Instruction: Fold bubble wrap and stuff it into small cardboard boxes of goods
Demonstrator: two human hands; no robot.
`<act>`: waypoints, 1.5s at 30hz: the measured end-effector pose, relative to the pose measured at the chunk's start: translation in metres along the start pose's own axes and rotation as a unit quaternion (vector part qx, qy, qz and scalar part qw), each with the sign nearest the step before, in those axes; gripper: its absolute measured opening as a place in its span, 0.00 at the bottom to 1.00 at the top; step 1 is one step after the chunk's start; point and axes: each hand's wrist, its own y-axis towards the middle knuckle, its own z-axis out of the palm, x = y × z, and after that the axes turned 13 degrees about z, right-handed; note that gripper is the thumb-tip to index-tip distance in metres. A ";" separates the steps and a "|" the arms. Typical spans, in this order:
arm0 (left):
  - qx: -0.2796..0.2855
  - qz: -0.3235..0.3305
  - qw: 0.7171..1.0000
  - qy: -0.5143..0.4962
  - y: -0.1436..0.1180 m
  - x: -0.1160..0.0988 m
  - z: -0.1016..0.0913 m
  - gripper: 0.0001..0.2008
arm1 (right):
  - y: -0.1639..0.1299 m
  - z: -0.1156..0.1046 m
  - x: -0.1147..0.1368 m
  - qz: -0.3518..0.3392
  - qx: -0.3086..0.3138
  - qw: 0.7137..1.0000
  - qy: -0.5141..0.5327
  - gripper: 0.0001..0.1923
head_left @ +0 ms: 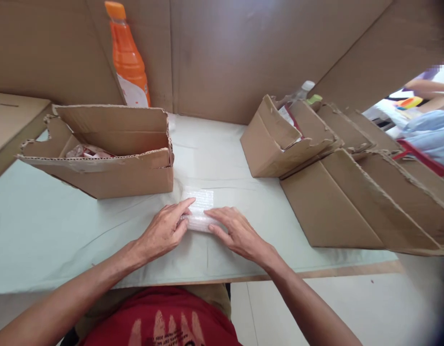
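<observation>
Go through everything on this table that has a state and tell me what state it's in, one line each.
Left hand: pressed flat on the white packet, fingers extended.
Right hand: flat on the packet's right side.
White packet: lying flat on the table, held down by both hands.
Left cardboard box: open, wrapped items inside.
Right cardboard box: open, tilted, torn edges.
Orange bottle: upright, capped.
</observation>
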 end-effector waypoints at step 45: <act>-0.306 0.104 0.860 0.395 -0.025 0.025 -0.151 0.39 | 0.110 -0.107 0.101 -0.085 -0.363 0.920 0.117 0.05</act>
